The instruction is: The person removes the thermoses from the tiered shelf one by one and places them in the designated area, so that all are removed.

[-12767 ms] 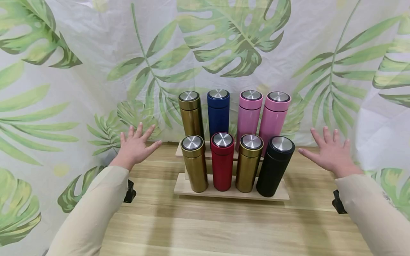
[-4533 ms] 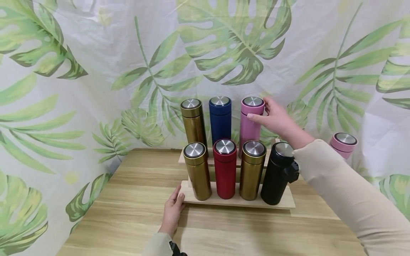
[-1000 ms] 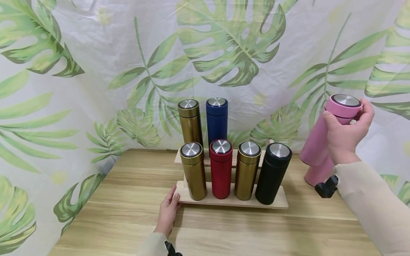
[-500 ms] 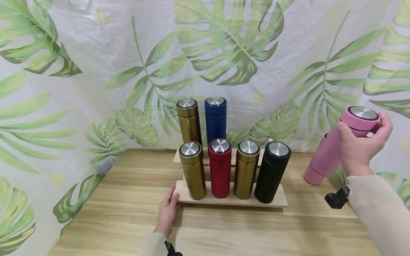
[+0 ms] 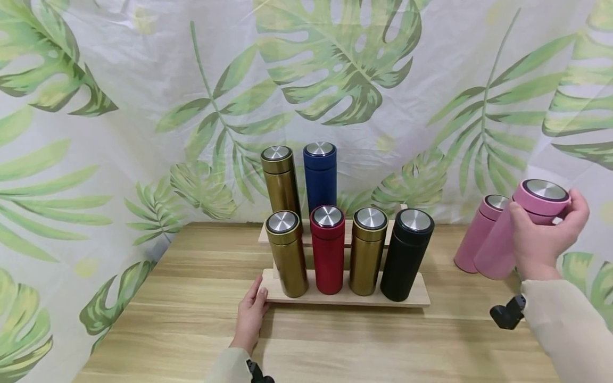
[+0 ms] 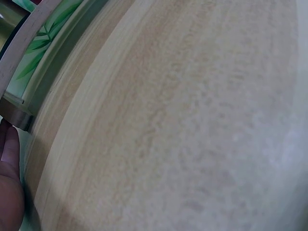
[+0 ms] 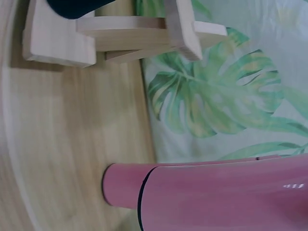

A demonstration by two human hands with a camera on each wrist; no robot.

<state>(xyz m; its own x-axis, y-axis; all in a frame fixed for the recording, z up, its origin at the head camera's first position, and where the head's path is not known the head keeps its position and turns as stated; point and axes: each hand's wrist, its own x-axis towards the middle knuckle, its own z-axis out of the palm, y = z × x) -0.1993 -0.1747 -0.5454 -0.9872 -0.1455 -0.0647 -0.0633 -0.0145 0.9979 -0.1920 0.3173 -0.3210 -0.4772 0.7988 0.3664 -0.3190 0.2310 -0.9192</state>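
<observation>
My right hand (image 5: pixel 548 239) grips a pink vacuum flask (image 5: pixel 498 244) near its lid, at the right of the table. Beside it, partly hidden behind it, stands a second pink flask (image 5: pixel 471 239). Whether the held flask's base touches the table I cannot tell. At the left end of the two-tier wooden rack (image 5: pixel 345 298), my left hand (image 5: pixel 251 316) holds the lower shelf's corner; the left wrist view shows its fingers against the shelf end. On the upper tier stand a gold flask (image 5: pixel 281 186) and a blue flask (image 5: pixel 321 178).
Along the lower tier stand a gold flask (image 5: pixel 289 266), a red flask (image 5: pixel 328 260), another gold flask (image 5: pixel 366 266) and a black flask (image 5: pixel 406 260). A leaf-print cloth (image 5: pixel 230 64) hangs behind the wooden table (image 5: pixel 335 346).
Over the last second my right hand has lowered the pink flask, moving it right beside the other pink one. Earlier both pink flasks stood on the upper tier. My left hand stays at the rack.
</observation>
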